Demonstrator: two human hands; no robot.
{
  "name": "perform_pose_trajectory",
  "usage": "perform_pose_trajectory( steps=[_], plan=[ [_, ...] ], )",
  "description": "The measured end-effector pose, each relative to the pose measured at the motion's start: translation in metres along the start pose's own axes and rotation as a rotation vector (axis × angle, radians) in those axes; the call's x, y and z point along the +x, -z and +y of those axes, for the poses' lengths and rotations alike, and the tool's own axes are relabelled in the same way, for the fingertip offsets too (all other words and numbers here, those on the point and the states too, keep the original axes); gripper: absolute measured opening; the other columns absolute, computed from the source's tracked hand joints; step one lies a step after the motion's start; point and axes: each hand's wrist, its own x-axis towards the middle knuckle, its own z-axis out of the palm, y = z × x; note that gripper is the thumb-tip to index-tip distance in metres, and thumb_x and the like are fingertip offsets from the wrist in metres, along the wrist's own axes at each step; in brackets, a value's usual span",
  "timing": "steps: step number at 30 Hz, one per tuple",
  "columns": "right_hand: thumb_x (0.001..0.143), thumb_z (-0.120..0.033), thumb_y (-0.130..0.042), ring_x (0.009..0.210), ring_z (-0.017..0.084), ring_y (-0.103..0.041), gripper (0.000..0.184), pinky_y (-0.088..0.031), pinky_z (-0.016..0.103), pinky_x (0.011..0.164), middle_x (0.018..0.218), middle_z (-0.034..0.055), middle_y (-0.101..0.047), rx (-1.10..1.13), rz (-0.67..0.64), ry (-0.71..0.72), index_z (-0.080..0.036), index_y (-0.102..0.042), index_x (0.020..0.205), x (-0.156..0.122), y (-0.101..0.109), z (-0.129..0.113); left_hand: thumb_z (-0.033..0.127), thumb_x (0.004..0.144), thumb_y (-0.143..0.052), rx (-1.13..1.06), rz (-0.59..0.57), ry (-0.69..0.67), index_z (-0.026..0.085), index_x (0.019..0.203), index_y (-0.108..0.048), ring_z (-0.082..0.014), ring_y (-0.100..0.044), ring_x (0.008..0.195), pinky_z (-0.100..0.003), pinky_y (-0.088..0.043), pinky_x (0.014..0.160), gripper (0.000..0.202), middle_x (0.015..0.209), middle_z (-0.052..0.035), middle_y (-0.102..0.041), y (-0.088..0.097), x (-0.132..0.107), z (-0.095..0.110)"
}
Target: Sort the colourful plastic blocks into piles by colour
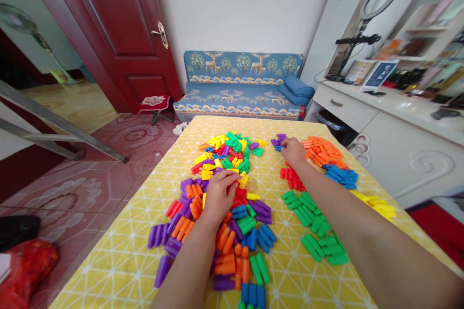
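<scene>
head view. a desk under a yellow patterned cloth carries bullet-shaped plastic building pieces.

step in hand, as judged from the layout: colour separation, partly done. a mixed heap lies left of centre, with single-colour groups to its right.

left hand: palm down on the mixed heap, fingers curled over yellow and red pieces. it cannot be told whether the grip has closed on a piece.

right hand: reached to the far side, fingertips touching the purple group. the grip is narrow; whether it holds a piece cannot be told.

count:
- hands: two.
- mixed heaps: one, in six colours; the pieces overlap and cannot be counted.
- single-colour groups: six. one purple, one orange group, one blue group, one red group, one green group, one yellow group.
- the purple group is the smallest, with only a few pieces.

judgement on a further move: lifting from the heap calls for a fine pinch on a single piece, as its neighbours lie touching and stacked. the red group sits just beside the right forearm and could be brushed.
</scene>
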Motion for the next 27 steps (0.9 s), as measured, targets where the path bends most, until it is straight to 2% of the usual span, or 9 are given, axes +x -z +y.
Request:
perform_pose_trajectory(
  steps=[5, 10, 16, 19, 22, 25, 27],
  plan=[
    [0.077, -0.022, -0.062, 0.098, 0.025, -0.061, 0.026, -0.047, 0.034, 0.081, 0.110, 0.0100, -0.063, -0.122, -0.152, 0.031, -0.018, -0.069, 0.102, -0.010, 0.000, -0.009, 0.009, 0.082, -0.055, -0.006, 0.001, -0.009, 0.021, 0.098, -0.072, -0.0192, -0.062, 0.096, -0.036, -0.051, 0.086, 0.026, 0.101, -0.0064, -0.067, -0.001, 0.000, -0.001],
    [0.078, -0.025, -0.063, 0.101, 0.026, -0.061, 0.026, -0.046, 0.035, 0.083, 0.118, 0.0129, -0.061, -0.187, -0.213, -0.001, -0.018, -0.069, 0.102, -0.007, 0.003, -0.017, 0.008, 0.082, -0.055, -0.002, 0.007, -0.014, 0.021, 0.096, -0.072, -0.0192, -0.062, 0.095, -0.035, -0.051, 0.085, 0.026, 0.100, -0.0064, -0.068, -0.001, 0.001, 0.000],
    [0.075, -0.028, -0.066, 0.099, 0.027, -0.062, 0.028, -0.046, 0.037, 0.084, 0.101, 0.0109, -0.069, -0.138, -0.219, -0.018, -0.019, -0.068, 0.102, -0.018, 0.003, -0.021, 0.010, 0.082, -0.055, -0.006, -0.004, -0.004, 0.021, 0.098, -0.072, -0.0197, -0.062, 0.096, -0.036, -0.051, 0.087, 0.025, 0.101, -0.0065, -0.068, -0.001, 0.001, -0.003],
    [0.074, -0.037, -0.067, 0.095, 0.023, -0.064, 0.035, -0.047, 0.033, 0.080, 0.099, 0.0061, -0.070, -0.050, -0.170, -0.032, -0.022, -0.066, 0.105, -0.026, 0.007, -0.020, 0.010, 0.082, -0.055, -0.004, -0.007, -0.002, 0.021, 0.099, -0.072, -0.0199, -0.061, 0.098, -0.037, -0.051, 0.088, 0.026, 0.102, -0.0064, -0.067, -0.002, 0.000, -0.004],
    [0.079, -0.044, -0.060, 0.089, 0.018, -0.064, 0.041, -0.048, 0.027, 0.074, 0.100, 0.0042, -0.070, 0.073, -0.071, -0.027, -0.021, -0.062, 0.112, -0.029, 0.016, -0.006, 0.010, 0.082, -0.055, -0.010, 0.000, -0.006, 0.022, 0.098, -0.072, -0.0197, -0.062, 0.098, -0.036, -0.051, 0.088, 0.026, 0.103, -0.0059, -0.067, -0.002, -0.001, -0.005],
    [0.077, -0.047, -0.059, 0.078, 0.017, -0.064, 0.048, -0.047, 0.027, 0.069, 0.093, 0.0066, -0.069, 0.304, 0.159, -0.071, -0.016, -0.062, 0.114, -0.029, 0.034, 0.034, 0.011, 0.082, -0.054, -0.011, 0.008, -0.014, 0.022, 0.097, -0.072, -0.0196, -0.062, 0.097, -0.036, -0.051, 0.087, 0.025, 0.101, -0.0058, -0.068, -0.002, 0.000, -0.004],
    [0.076, -0.048, -0.059, 0.072, 0.017, -0.063, 0.052, -0.046, 0.027, 0.065, 0.090, 0.0076, -0.069, 0.363, 0.301, -0.186, -0.015, -0.063, 0.115, -0.031, 0.050, 0.073, 0.011, 0.082, -0.054, -0.012, 0.011, -0.017, 0.021, 0.096, -0.072, -0.0196, -0.063, 0.096, -0.036, -0.052, 0.088, 0.025, 0.101, -0.0059, -0.068, -0.002, 0.000, -0.003]
  ],
)
